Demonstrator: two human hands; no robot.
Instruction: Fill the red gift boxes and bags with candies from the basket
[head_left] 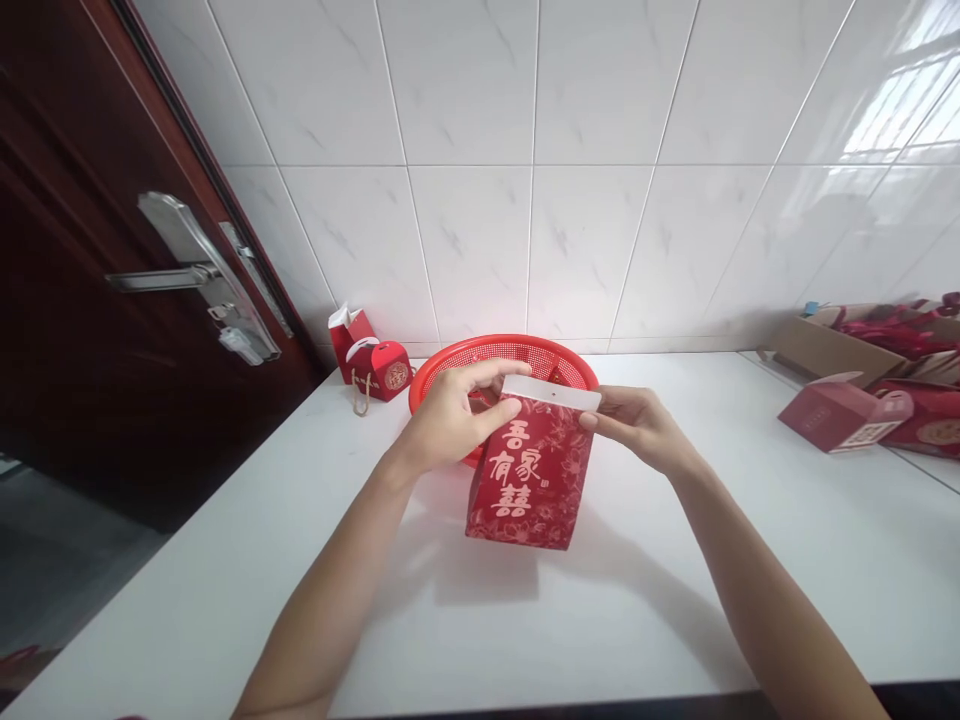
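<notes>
A red paper gift bag (529, 480) with pale Chinese characters and flower patterns is held upright above the white table, its shadow falling below it. My left hand (461, 410) pinches the bag's upper left edge between thumb and fingers. At the upper right corner, my right hand (637, 425) grips the bag by thumb and fingers. A white folded flap runs along the bag's top between the two hands. Behind them, a red plastic basket (431, 372) is partly hidden by the bag and my left hand; small reddish items show inside it.
Small red gift boxes (380, 368) stand at the table's back left, near a dark red door (67, 200). On the right are a cardboard box (832, 345) with red items and more red boxes (829, 412). A tiled wall (465, 240) borders the white table (270, 580).
</notes>
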